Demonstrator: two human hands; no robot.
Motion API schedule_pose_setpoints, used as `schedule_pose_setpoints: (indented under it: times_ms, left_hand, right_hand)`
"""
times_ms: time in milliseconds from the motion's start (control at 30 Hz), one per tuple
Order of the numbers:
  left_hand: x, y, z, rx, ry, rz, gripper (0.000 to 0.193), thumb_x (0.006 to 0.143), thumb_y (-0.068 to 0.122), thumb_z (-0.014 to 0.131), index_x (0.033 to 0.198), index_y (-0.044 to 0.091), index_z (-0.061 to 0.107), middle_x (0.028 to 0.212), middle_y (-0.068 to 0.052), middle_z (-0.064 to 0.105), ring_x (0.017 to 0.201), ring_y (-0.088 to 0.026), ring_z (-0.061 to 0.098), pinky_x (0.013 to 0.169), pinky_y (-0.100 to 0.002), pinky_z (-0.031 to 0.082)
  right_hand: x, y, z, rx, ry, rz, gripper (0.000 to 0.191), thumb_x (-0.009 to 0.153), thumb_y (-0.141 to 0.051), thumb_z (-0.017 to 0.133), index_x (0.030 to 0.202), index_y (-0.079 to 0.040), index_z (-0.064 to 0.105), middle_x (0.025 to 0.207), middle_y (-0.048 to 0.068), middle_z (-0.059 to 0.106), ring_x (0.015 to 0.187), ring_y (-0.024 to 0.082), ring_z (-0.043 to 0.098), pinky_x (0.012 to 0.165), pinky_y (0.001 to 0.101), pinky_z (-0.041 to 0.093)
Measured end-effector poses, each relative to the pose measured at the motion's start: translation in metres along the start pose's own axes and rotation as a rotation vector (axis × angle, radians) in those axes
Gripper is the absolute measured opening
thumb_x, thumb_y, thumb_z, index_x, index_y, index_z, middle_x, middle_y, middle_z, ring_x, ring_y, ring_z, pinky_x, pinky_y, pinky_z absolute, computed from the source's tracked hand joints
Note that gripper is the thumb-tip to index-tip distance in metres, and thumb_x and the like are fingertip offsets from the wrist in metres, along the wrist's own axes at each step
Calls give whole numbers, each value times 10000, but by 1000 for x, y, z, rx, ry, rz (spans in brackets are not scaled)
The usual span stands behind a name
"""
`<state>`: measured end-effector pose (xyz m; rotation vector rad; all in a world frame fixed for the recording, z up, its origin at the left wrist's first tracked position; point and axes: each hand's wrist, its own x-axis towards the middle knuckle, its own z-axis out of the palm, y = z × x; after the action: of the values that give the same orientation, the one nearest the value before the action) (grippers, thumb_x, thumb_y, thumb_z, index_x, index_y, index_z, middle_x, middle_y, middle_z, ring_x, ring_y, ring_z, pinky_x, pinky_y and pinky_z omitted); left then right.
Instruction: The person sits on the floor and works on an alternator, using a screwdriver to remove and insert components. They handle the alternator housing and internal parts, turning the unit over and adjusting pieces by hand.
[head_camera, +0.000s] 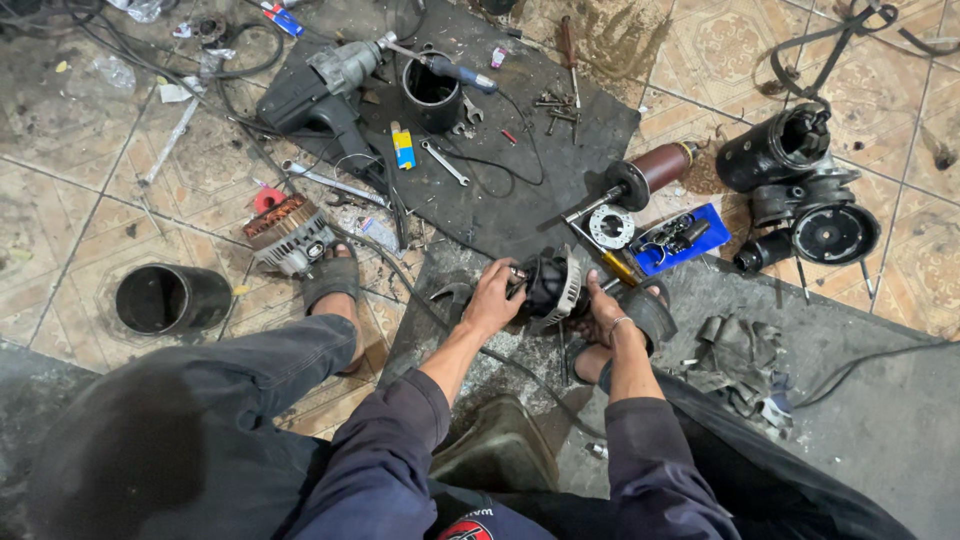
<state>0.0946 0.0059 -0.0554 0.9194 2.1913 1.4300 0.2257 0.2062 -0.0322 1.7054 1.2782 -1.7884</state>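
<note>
Both hands grip a black, finned alternator housing (552, 285) low over the grey mat (860, 420): the left hand (492, 297) clasps its left side, the right hand (600, 315) cups its right side. Just beyond lie a blue tray (712, 222) and an armature (645, 175); farther back, an electric drill (325, 85) on a dark mat (570, 130)

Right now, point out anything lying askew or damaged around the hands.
Both hands, left and right, grip a dark motor housing. Torn grey rags lie crumpled beside it; a finned stator sits tipped on the tiles.
</note>
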Motion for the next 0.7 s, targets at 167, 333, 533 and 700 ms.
schedule_pose_setpoints:
  times_ms: [167,333,533,700]
  left_hand:
    - [0,4,-1,5,-3,8,209,830,90,747,957,-35,638,1347,-176,615,1261,-378,575,1037,-412,482]
    - [1,4,-5,-7,-9,-3,214,832,93,739,973,-39,646,1327,-183,625,1205,-382,610,1007,-418,499]
    - [4,-2,-14,-45,-44,-87,295,830,110,729,1065,-37,630,1237,-172,663,1103,-366,677,960,-409,537]
    - [5,-5,-12,9,-25,23,219,812,97,751,948,-39,648,1239,-167,677,1156,-387,639,976,-422,509]
  right_hand:
    - [-24,-10,-6,191,-198,-60,471,969,-440,460,1215,-75,630,1055,117,721,835,291,713,734,493,595]
    - [-14,-4,-10,312,-289,-177,294,993,-254,528,1192,-61,624,991,133,701,779,293,672,686,465,553]
    - [4,-1,1,84,-182,0,743,1009,-779,467,1097,-61,633,834,133,623,629,249,561,519,369,431]
    - [-5,-13,-7,122,-80,25,881,840,-846,437,1304,-103,532,1196,216,695,964,390,719,774,479,564]
